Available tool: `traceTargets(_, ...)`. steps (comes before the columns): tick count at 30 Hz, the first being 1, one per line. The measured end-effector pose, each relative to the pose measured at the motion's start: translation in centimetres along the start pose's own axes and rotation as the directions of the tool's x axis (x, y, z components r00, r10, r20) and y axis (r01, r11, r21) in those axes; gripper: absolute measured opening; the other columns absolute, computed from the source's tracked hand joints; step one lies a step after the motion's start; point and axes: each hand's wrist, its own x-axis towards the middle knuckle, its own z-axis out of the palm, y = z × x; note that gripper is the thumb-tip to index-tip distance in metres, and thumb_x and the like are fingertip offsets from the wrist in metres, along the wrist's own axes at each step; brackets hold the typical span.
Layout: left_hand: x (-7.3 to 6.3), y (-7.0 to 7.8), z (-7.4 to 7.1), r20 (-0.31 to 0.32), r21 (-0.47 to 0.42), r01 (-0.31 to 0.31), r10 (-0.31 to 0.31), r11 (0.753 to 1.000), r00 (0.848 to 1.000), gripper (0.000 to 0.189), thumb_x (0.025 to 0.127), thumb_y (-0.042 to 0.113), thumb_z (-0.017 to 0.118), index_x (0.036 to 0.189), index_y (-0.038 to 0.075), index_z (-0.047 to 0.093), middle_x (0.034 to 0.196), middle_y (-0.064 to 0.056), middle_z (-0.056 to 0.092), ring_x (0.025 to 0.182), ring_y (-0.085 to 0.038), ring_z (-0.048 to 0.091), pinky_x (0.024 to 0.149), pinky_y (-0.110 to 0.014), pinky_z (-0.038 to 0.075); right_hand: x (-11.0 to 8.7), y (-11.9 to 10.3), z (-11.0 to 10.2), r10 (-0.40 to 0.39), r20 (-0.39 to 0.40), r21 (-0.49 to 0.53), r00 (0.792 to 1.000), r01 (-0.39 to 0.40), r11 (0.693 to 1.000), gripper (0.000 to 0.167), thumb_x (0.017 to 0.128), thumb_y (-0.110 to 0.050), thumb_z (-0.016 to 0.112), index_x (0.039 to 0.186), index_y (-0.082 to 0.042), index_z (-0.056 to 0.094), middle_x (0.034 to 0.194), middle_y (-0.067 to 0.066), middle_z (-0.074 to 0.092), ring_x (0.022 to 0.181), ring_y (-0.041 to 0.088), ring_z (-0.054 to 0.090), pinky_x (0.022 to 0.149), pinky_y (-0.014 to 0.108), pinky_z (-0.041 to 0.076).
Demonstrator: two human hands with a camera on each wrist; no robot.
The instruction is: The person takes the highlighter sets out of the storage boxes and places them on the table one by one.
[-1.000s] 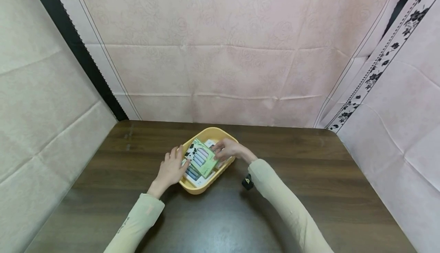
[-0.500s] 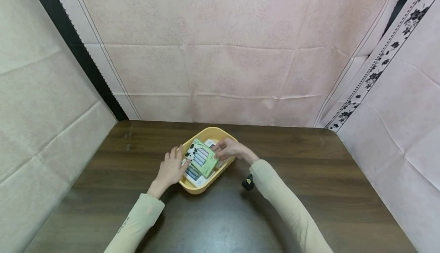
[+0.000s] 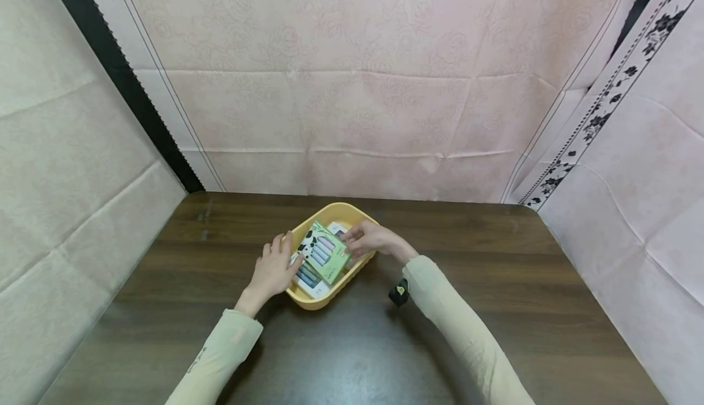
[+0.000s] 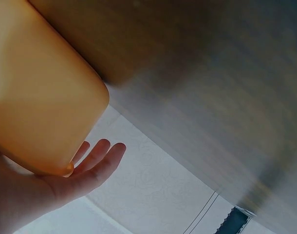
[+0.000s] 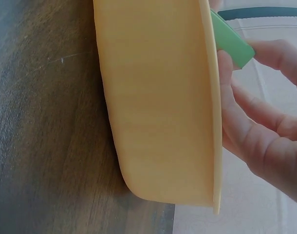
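Observation:
In the head view, a yellow plastic basket (image 3: 299, 299) holds flat boxes. On top lies a green box (image 3: 327, 262) with a cow picture and pale stick shapes printed on it or showing through it. My right hand (image 3: 370, 239) reaches over the right rim and pinches the green box's right edge. In the right wrist view, a corner of the green box (image 5: 236, 46) sits between thumb and fingers above the rim. My left hand (image 3: 274, 270) rests on the basket's left rim with its fingers extended; the left wrist view shows those fingers (image 4: 102, 168) beside the basket wall (image 4: 51, 87).
Under the green box is a white box (image 3: 319, 289) with bluish sticks visible; another white box (image 3: 337, 229) shows behind it. The basket stands near the far edge of a dark wooden table (image 3: 352, 356). Pale cloth (image 3: 352, 112) hangs behind the table and at both sides.
The right hand has shifted very slightly right, and the green box's right edge with it. The left hand and the basket stay practically where they were.

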Motion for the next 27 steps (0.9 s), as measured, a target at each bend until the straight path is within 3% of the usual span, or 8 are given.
traceTargets(7,-0.1,0.1,0.0,-0.003,-0.006,0.003,-0.003,1.000,1.000,0.067,0.091,0.040,0.041,0.141,0.002,0.018,0.139,-0.025,0.026,0.118,-0.044,0.034,0.086,-0.061,0.036,-0.3,-0.1,0.0,-0.009,0.001,0.012,1.000,0.009,1.000,0.034,0.079,-0.002,0.060,0.113,0.005,0.058,0.108,0.019,0.062,0.077,0.016,0.065,0.072,0.029,0.053)
traceTargets(15,0.0,-0.1,0.2,-0.017,0.007,-0.007,0.007,1.000,1.000,0.067,0.091,0.041,0.040,0.141,0.002,0.019,0.138,-0.025,0.028,0.118,-0.045,0.034,0.084,-0.061,0.037,-0.8,0.3,-0.2,-0.026,0.028,0.153,0.999,0.022,0.988,0.035,0.083,0.001,0.054,0.117,0.011,0.051,0.104,0.024,0.061,0.072,0.018,0.066,0.075,0.036,0.052)
traceTargets(21,0.0,-0.2,0.3,-0.030,0.006,-0.023,0.024,1.000,0.999,0.066,0.091,0.040,0.040,0.140,0.002,0.020,0.137,-0.025,0.029,0.117,-0.045,0.035,0.082,-0.061,0.037,-1.2,0.6,-0.5,-0.036,0.022,0.183,0.999,0.031,0.983,0.036,0.084,0.001,0.053,0.118,0.013,0.049,0.107,0.026,0.059,0.072,0.017,0.065,0.075,0.034,0.053)
traceTargets(27,0.0,-0.2,0.3,-0.027,0.011,-0.022,0.023,1.000,0.999,0.066,0.091,0.040,0.040,0.140,0.002,0.019,0.137,-0.025,0.029,0.117,-0.044,0.036,0.082,-0.060,0.038,-1.7,0.9,-0.8,-0.052,-0.002,0.190,0.999,0.052,0.980,0.036,0.084,-0.001,0.054,0.117,0.012,0.050,0.098,0.017,0.063,0.073,0.012,0.064,0.076,0.033,0.052)
